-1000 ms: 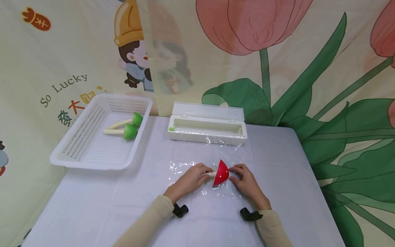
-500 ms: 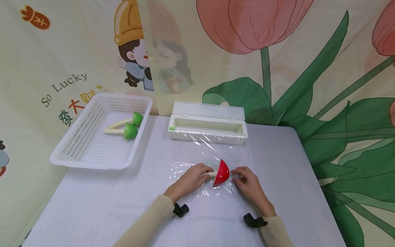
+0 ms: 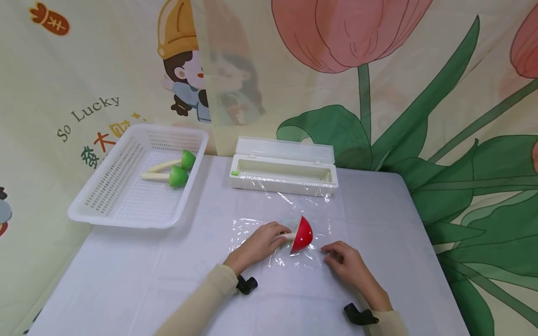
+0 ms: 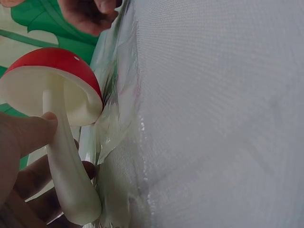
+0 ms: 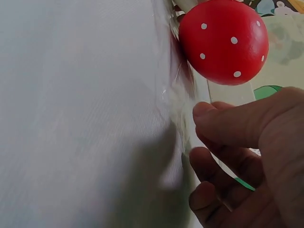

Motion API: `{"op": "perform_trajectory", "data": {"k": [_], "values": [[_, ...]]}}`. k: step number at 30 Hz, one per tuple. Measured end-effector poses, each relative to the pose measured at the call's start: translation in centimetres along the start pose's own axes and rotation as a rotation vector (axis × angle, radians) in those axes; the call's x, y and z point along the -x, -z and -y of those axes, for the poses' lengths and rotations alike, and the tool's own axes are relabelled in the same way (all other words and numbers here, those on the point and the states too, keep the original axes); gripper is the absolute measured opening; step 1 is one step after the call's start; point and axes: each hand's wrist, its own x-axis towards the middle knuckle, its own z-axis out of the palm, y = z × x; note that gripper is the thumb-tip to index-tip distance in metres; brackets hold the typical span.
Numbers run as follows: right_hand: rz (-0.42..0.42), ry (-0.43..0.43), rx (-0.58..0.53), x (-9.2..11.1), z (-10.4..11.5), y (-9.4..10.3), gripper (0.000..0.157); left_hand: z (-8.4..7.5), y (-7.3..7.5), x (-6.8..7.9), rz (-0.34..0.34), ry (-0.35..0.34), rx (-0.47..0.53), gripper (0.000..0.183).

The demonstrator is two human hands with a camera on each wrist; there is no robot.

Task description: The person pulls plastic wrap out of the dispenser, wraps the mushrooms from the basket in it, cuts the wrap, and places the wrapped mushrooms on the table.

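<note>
A toy mushroom with a white-dotted red cap (image 3: 303,235) lies over a sheet of clear plastic film (image 3: 248,228). My left hand (image 3: 261,242) grips its pale stem (image 4: 71,175), the thumb on one side and the fingers behind, as the left wrist view shows. Its cap (image 5: 223,42) points toward my right hand (image 3: 345,265), which stays apart from it near the film's right front corner. The right fingers are loosely bent, with nothing seen between them and the thumb in the right wrist view.
Behind the film stands a white wrap box (image 3: 286,188) with its lid raised, film running from its front. A white perforated basket (image 3: 126,221) at the left holds two green-capped toy mushrooms (image 3: 178,177). A printed cloth (image 3: 378,93) hangs behind the table.
My right hand has drawn back from the red cap, toward the right and the front. My left hand and the toy mushroom have stayed in place.
</note>
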Motion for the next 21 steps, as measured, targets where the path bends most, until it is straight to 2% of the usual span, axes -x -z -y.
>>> {"op": "perform_trajectory", "data": {"k": [6, 11, 21], "values": [[0.057, 0.061, 0.009, 1.1, -0.5, 0.6, 0.027, -0.1, 0.0, 0.0, 0.013, 0.027, 0.014, 0.028], [0.107, 0.083, 0.051, 1.5, -0.7, 1.2, 0.029, -0.2, 0.1, 0.1, -0.004, 0.003, 0.005, 0.028], [0.052, 0.132, 0.034, 1.4, -0.9, 1.2, 0.024, -0.4, 0.2, 0.0, -0.003, -0.007, 0.029, 0.029]]}}
